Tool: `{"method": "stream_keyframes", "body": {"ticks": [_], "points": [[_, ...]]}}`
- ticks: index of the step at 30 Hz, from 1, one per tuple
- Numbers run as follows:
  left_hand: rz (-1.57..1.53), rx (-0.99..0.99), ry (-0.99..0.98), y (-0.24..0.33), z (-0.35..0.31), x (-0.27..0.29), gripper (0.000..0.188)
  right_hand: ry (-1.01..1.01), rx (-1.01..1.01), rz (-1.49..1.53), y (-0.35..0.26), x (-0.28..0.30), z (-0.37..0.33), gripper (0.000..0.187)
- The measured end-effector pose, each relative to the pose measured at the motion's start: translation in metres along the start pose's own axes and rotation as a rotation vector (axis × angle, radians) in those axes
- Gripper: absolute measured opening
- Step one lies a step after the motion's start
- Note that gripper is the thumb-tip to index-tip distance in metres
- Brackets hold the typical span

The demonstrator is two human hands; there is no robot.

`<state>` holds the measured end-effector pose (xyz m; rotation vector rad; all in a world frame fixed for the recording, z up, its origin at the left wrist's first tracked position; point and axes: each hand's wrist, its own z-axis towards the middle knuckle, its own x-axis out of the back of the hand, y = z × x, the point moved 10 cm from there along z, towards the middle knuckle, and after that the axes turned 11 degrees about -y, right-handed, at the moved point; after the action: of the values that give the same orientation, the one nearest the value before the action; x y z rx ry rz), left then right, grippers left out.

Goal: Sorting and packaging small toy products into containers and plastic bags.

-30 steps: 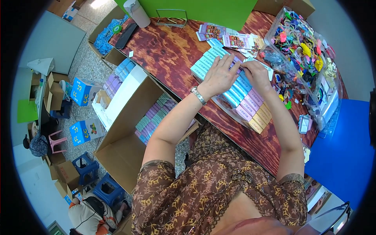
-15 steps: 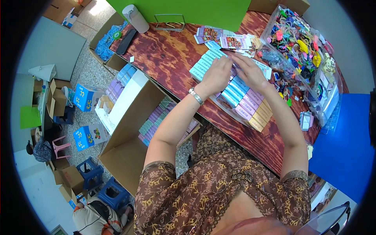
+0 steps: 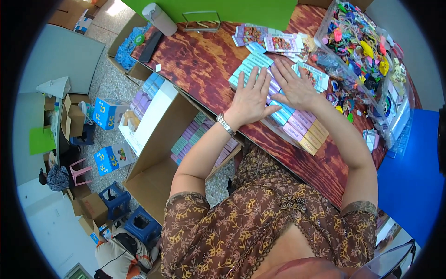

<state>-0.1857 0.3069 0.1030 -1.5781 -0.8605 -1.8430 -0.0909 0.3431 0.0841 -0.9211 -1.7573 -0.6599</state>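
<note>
Rows of small slim boxes lie packed side by side on the table (image 3: 197,63), mint boxes (image 3: 253,63) at the far end, then purple, blue boxes (image 3: 282,116), pink boxes (image 3: 299,122) and yellow boxes (image 3: 313,139) nearest me. A pale rim runs along their near side. My left hand (image 3: 252,98) lies open over the middle rows, fingers spread. Beside it my right hand (image 3: 296,87) rests flat, also open, its fingers over the purple and mint boxes. Neither hand grips anything. Part of the middle rows is hidden under my palms.
Clear bins of colourful small trinkets (image 3: 355,51) stand at the right. Printed cards (image 3: 283,43) lie beyond the boxes. A flask (image 3: 159,18), a phone (image 3: 151,46) and a wire stand (image 3: 200,22) sit at the far left. Below, a cardboard carton (image 3: 155,139) holds more boxes.
My hands have drawn apart a little and the fingers have spread. Earlier they were close together, bent over the middle rows. The whole view has shifted slightly.
</note>
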Motion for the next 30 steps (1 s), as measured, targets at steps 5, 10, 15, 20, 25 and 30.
{"method": "stream_keyframes", "body": {"ticks": [5,10,15,20,25,30], "points": [[-0.095,0.022,0.036,-0.007,-0.008,-0.007,0.095,0.124,0.146,0.22,0.003,0.004,0.017,0.076],[-0.15,0.029,0.071,-0.007,-0.003,-0.003,0.086,0.152,0.162,0.305,-0.005,0.018,0.046,0.064],[-0.203,0.004,-0.021,-0.008,0.011,-0.021,0.088,0.307,0.191,0.446,0.009,0.001,0.062,0.064],[-0.052,0.029,-0.041,-0.01,-0.003,-0.018,0.085,0.451,0.112,0.357,0.015,0.045,0.014,0.062],[-0.098,-0.029,-0.109,0.0,0.005,-0.015,0.079,0.641,0.0,0.178,0.121,0.087,-0.119,0.034],[-0.251,-0.082,-0.026,-0.007,0.008,0.006,0.059,0.872,-0.782,0.282,0.347,0.022,-0.341,0.037]]}}
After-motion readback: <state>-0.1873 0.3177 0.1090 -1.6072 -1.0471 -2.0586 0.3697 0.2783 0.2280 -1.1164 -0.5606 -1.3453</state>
